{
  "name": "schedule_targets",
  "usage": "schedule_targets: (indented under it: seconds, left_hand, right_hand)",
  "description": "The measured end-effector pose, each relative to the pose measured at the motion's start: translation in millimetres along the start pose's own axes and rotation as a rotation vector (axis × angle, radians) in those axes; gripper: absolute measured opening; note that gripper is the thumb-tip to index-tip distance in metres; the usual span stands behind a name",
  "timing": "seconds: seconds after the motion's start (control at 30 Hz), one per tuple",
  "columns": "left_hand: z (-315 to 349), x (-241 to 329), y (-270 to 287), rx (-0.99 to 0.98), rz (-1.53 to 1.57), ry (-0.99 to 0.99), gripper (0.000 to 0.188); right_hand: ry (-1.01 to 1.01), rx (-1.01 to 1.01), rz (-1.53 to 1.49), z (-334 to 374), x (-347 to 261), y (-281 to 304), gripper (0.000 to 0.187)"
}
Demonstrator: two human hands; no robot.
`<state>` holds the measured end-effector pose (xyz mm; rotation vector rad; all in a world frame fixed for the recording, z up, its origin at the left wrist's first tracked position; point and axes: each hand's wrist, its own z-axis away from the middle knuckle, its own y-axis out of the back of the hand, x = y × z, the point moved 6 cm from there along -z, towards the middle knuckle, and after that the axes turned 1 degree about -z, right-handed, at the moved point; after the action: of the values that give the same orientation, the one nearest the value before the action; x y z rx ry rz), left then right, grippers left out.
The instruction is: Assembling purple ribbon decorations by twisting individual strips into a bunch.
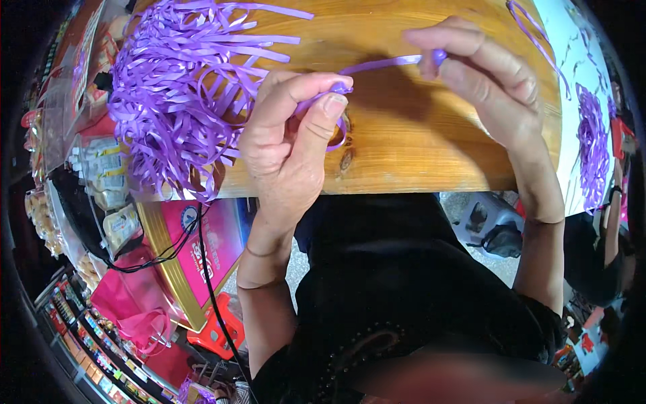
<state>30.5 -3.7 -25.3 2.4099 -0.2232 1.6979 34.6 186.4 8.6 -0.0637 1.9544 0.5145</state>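
A narrow purple ribbon (383, 64) stretches between my two hands above the wooden table. My left hand (286, 138) pinches it between thumb and forefinger, where a small folded or knotted bit shows at the fingertips. Part of the ribbon hangs in a loop below that pinch. Farther right, my right hand (488, 84) grips the other end, with a small purple bulge showing between thumb and fingers. Left of my left hand lies a big heap of purple ribbons (175, 94), its loose ends spreading toward the middle of the table.
The wooden table (417, 165) ends just in front of my body. On its right, a white surface (572, 195) carries another purple ribbon bundle (591, 148) and a loose ribbon loop (538, 30). Packaged goods (104, 168) and a black cable (208, 296) hang at the left edge.
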Motion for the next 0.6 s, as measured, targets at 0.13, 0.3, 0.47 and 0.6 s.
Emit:
schedule_targets:
  seconds: [0.13,0.3,0.47,0.6]
  left_hand:
    - [0.0,0.6,-6.6,-0.012,0.018,0.014,0.015]
    - [-3.6,3.6,-17.3,0.006,0.034,-0.06,0.014]
    - [-5.2,3.7,-26.2,0.008,0.034,-0.013,0.013]
    - [-6.9,6.8,-30.6,0.021,-0.045,-0.123,0.013]
  right_hand:
    - [-0.095,0.006,0.035,1.0,-11.4,-11.2,0.028]
    - [-0.18,0.15,-0.188,8.8,1.4,-8.7,0.025]
    - [-0.215,0.17,-0.161,18.0,10.9,-2.5,0.019]
    - [-0.086,0.138,-0.136,12.9,3.1,-4.2,0.018]
